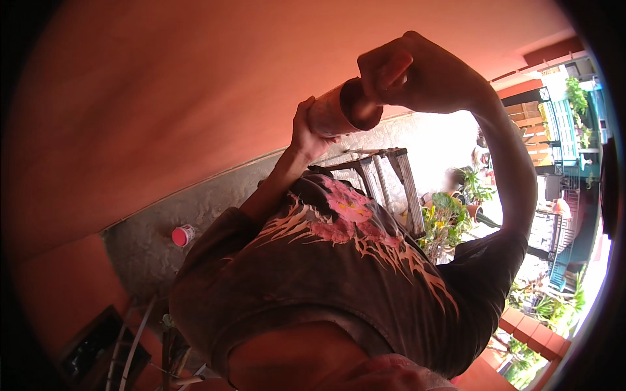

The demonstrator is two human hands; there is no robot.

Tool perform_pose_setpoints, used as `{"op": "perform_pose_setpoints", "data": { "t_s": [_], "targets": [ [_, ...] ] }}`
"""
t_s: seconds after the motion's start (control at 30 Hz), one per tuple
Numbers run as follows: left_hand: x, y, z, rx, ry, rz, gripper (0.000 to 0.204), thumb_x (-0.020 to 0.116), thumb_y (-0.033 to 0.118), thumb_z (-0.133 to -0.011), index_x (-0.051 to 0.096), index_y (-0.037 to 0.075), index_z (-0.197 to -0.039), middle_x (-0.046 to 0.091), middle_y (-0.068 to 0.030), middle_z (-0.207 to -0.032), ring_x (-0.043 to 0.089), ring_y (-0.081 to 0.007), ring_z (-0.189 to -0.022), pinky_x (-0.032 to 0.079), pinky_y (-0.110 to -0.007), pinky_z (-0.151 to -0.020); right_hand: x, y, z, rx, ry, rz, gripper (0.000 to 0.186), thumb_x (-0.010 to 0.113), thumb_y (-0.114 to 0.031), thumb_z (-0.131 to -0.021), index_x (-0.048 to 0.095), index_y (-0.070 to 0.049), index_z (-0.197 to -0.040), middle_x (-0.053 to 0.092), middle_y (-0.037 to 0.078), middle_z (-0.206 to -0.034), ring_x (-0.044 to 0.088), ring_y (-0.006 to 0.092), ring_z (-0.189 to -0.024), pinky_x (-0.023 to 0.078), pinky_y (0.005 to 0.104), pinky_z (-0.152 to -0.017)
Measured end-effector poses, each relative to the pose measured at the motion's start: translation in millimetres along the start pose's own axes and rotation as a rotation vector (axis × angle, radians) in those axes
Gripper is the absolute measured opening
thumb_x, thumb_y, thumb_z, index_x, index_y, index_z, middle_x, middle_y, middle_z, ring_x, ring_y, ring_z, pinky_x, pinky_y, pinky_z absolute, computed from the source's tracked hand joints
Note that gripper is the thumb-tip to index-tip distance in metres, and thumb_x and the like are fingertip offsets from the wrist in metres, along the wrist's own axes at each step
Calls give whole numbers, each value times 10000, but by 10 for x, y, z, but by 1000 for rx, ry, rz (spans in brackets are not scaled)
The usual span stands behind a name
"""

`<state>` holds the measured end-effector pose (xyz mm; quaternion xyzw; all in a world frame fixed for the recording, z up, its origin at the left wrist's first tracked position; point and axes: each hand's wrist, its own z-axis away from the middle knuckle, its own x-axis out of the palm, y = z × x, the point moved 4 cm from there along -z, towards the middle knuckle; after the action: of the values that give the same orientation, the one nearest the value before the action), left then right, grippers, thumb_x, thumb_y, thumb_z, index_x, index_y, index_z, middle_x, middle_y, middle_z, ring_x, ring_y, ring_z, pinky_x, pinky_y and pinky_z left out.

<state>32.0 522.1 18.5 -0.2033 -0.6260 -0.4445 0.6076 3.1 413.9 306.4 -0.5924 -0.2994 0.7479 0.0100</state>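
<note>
My left hand (310, 133) is wrapped round a cylindrical can (326, 117), tilted so its dark open mouth faces right. My right hand (424, 75) is closed in a fist right at the can's mouth, with its lower fingers overlapping the rim. A reddish, rounded piece (396, 70) shows at the fist; whether it is my thumb or the end of a handle, I cannot tell. Whatever the fist grips is hidden by the fingers and the dark inside of the can.
A broad orange wall (182, 98) rises close in front of me. On the grey floor stands a small white tub (183, 235) with a pinkish-red top. A wooden frame (407, 189) is beside me, with potted plants (450, 218) to the right. Metal rails (134, 342) lie lower left.
</note>
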Motion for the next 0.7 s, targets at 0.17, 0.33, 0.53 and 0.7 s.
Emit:
{"op": "perform_pose_setpoints", "data": {
  "t_s": [0.17,0.33,0.53,0.7],
  "targets": [
    [-9,87,-3,-12,-138,24,664,419,601,-958,553,63,-1322,675,-139,-1105,682,-288,-875,528,-340,-588,252,176,-2,97,275,-378,108,724,-82,-862,648,-21,-815,646,35,-699,637,121,-624,511,270,-539],
    [45,71,-18,-13,-31,75,690,432,621,-942,570,48,-1301,698,-153,-1074,702,-291,-830,530,-322,-534,420,138,53,-22,484,-26,88,681,-116,-894,649,-49,-941,650,115,-722,664,271,-650,531,379,-587],
    [155,142,-83,-10,-71,2,689,417,619,-947,555,47,-1305,693,-149,-1064,694,-288,-836,520,-303,-533,448,-3,183,-123,506,196,390,641,83,-681,659,-132,-1006,647,106,-914,687,322,-784,569,419,-667],
    [134,98,-115,-25,-38,31,693,406,623,-951,551,46,-1307,691,-151,-1059,689,-290,-821,523,-317,-532,413,6,256,-68,485,243,304,648,76,-709,662,-115,-945,639,93,-880,686,284,-779,553,401,-649]
  ]
}}
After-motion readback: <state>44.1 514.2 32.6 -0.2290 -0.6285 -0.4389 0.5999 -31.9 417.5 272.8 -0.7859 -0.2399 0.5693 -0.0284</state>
